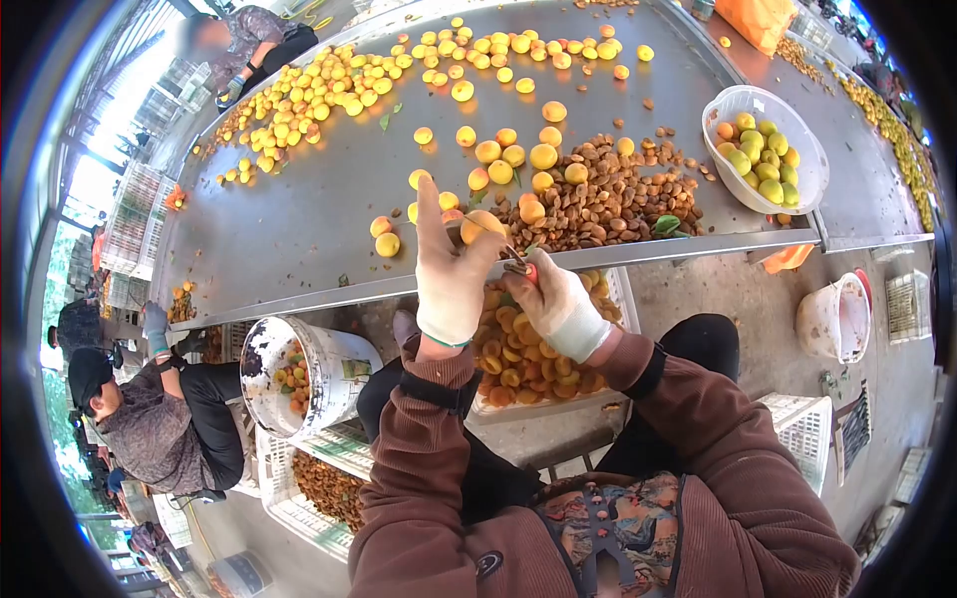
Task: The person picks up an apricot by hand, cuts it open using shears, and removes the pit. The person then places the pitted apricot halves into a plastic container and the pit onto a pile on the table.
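My left hand (451, 274), in a white glove, holds an apricot (482, 226) above the front edge of the metal table (299, 219), index finger pointing up. My right hand (558, 304), also gloved, grips a small knife (520, 264) whose tip touches the apricot. Under both hands sits a white crate of halved apricots (518, 354). A heap of brown pits (608, 199) lies on the table just beyond the hands, with whole apricots (518, 159) around it.
A white basket of greenish apricots (763, 149) stands at the table's right. A stained white bucket (299, 374) leans at my left knee. A seated person (159, 419) works at the left; another person (249, 45) sits at the far end. Crates (802, 424) line the floor.
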`<state>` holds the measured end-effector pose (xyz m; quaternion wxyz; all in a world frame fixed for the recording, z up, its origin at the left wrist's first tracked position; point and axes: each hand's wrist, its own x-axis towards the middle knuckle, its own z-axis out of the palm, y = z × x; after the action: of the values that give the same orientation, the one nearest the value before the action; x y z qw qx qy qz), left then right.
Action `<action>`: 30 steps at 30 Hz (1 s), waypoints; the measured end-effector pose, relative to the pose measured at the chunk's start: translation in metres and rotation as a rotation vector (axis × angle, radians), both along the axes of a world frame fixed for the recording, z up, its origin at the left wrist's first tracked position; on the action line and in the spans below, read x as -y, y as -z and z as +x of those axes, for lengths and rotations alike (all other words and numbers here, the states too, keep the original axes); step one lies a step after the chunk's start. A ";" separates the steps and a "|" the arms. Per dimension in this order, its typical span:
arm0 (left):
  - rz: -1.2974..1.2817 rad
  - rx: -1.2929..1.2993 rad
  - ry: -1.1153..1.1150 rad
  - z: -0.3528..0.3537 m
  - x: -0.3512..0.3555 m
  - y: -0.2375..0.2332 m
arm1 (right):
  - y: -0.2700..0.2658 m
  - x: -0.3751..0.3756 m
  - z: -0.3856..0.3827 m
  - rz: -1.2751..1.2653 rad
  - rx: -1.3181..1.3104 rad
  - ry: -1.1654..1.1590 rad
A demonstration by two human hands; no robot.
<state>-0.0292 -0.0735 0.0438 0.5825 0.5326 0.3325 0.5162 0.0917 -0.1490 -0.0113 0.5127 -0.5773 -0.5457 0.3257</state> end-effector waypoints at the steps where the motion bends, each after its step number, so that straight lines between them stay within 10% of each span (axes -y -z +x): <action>1: 0.110 -0.155 -0.035 0.000 0.000 0.002 | -0.003 -0.001 0.002 -0.011 0.029 -0.002; 15: 0.578 -0.761 -0.153 -0.022 0.003 -0.004 | -0.013 0.002 0.020 -0.060 0.270 -0.140; 24: -0.486 0.062 0.280 -0.004 0.009 0.017 | -0.022 -0.008 0.023 0.209 -0.109 0.120; 25: 0.152 -0.482 0.138 0.004 0.012 0.030 | -0.021 -0.008 0.019 0.252 -0.054 0.170; 27: 0.605 -0.546 0.009 0.014 0.021 0.038 | -0.016 -0.012 0.011 0.377 -0.015 0.247; 30: 0.660 -0.685 -0.043 0.016 0.026 0.039 | 0.006 -0.022 0.008 0.164 -0.222 0.259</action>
<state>-0.0128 -0.0999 0.0049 0.2283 0.8219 0.3346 0.4006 0.1001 -0.1275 -0.0172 0.6528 -0.5593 -0.4317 0.2731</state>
